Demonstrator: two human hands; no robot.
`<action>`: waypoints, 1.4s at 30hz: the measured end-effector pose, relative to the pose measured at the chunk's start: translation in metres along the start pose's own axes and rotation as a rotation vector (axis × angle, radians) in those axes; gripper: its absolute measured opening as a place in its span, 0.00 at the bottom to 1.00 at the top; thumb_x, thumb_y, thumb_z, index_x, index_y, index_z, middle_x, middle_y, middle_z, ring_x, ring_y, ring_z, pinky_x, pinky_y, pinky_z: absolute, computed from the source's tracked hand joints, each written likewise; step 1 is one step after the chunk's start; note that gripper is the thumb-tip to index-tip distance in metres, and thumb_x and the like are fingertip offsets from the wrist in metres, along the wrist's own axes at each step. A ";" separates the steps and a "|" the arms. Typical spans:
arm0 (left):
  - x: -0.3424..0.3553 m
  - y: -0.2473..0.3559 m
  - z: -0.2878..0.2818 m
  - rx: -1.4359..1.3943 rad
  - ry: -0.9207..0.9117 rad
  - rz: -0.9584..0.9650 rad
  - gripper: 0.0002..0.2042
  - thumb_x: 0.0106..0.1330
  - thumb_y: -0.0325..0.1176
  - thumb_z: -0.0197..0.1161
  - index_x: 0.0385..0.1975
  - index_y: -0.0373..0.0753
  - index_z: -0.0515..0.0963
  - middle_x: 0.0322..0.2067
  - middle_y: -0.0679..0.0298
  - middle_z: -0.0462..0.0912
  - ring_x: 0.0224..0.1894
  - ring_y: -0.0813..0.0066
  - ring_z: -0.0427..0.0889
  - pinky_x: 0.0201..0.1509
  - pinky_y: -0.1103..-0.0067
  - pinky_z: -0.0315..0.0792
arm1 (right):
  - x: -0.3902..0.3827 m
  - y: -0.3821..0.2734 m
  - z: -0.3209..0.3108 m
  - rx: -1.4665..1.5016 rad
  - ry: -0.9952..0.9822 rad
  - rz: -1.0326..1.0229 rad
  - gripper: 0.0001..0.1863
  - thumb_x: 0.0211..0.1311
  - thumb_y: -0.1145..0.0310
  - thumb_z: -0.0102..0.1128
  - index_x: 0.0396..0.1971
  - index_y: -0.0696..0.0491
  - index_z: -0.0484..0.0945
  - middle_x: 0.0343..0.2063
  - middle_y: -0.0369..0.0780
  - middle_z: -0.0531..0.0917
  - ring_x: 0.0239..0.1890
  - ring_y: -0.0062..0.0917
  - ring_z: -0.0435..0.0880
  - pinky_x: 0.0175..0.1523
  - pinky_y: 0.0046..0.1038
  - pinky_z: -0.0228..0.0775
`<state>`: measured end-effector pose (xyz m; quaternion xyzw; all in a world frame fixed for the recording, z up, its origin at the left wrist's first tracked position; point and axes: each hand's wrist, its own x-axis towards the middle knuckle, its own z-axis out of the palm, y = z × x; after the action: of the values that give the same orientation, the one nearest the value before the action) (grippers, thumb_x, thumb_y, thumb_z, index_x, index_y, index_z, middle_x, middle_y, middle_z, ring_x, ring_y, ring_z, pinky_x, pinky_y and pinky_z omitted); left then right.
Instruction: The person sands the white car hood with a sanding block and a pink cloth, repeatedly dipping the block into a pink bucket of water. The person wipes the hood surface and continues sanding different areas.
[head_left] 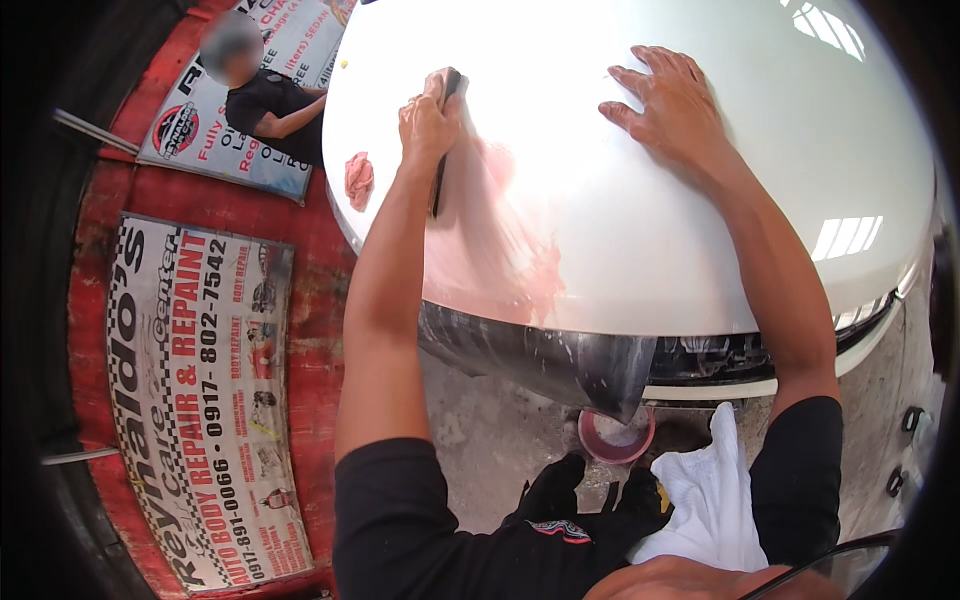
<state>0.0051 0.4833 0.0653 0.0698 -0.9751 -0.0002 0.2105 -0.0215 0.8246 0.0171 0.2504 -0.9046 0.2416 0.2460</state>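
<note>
Head view, and the left hand grips that long dark block against the white hood, by the pink smear; the right hand lies spread, empty, probably bracing the lean.

I find one long, narrow, dark block in my left grip, against a glossy white curved car hood, near end toward its front edge. Smeared pink residue extends from beside the block to that edge.
</note>
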 end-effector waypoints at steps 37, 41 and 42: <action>-0.023 -0.156 0.072 -0.781 0.260 0.411 0.11 0.69 0.31 0.57 0.48 0.37 0.77 0.51 0.54 0.80 0.62 0.48 0.74 0.68 0.54 0.68 | -0.535 -0.428 -0.036 0.566 0.521 1.557 0.36 0.52 0.75 0.65 0.66 0.52 0.70 0.42 0.40 0.80 0.34 0.27 0.83 0.37 0.29 0.80; 0.004 -0.046 0.085 -0.192 0.372 0.586 0.18 0.75 0.32 0.48 0.58 0.28 0.73 0.61 0.42 0.74 0.71 0.40 0.65 0.78 0.54 0.55 | -0.534 -0.465 -0.021 0.597 0.623 1.565 0.36 0.54 0.74 0.66 0.67 0.52 0.70 0.44 0.39 0.80 0.38 0.25 0.83 0.40 0.30 0.78; -0.021 0.004 0.058 -0.361 0.013 0.519 0.24 0.80 0.37 0.43 0.68 0.27 0.66 0.71 0.39 0.65 0.78 0.40 0.56 0.83 0.55 0.48 | -0.540 -0.476 -0.028 0.555 0.669 1.589 0.36 0.54 0.73 0.66 0.67 0.52 0.70 0.44 0.39 0.80 0.39 0.25 0.82 0.40 0.30 0.78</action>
<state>0.0000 0.4885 0.0039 -0.2197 -0.9433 -0.1191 0.2186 0.6669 0.6597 -0.1178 -0.4808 -0.6014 0.6099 0.1876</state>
